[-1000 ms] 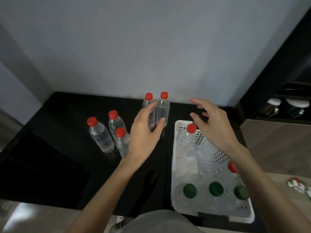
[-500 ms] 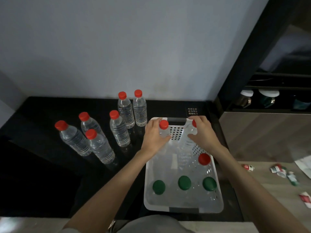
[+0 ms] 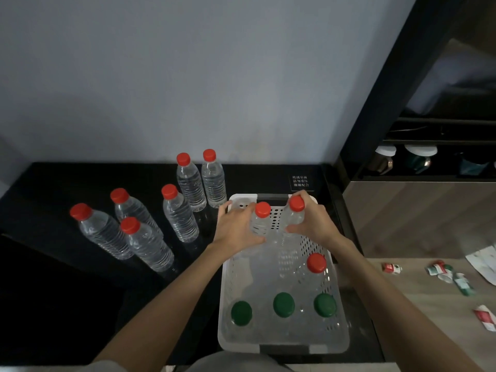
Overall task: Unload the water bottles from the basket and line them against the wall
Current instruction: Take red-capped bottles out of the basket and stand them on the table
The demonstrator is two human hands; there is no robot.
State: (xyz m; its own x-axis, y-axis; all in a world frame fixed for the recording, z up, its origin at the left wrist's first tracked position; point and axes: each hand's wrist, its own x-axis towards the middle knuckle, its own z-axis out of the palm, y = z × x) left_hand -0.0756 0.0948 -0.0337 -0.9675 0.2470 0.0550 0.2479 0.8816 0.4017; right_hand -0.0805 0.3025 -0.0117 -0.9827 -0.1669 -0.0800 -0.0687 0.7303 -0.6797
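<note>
Lifting two at once is the main hazard. The left hand (image 3: 237,228) is curled round one clear plastic water bottle with a red cap (image 3: 261,222), and the right hand (image 3: 314,226) is wrapped round a second red-capped clear bottle (image 3: 295,214). Both bottles are at the far end of the white perforated plastic basket (image 3: 224,291). Each grip sits just under the cap, so a smooth, heavy bottle could slip or swing into the rim. Carrying the left one out could topple the nearest of the six standing bottles (image 3: 180,216) on the black countertop (image 3: 53,291). Only two of those are close to the pale wall (image 3: 188,76). One red-capped and three green-capped bottles (image 3: 283,304) wait inside the basket.
</note>
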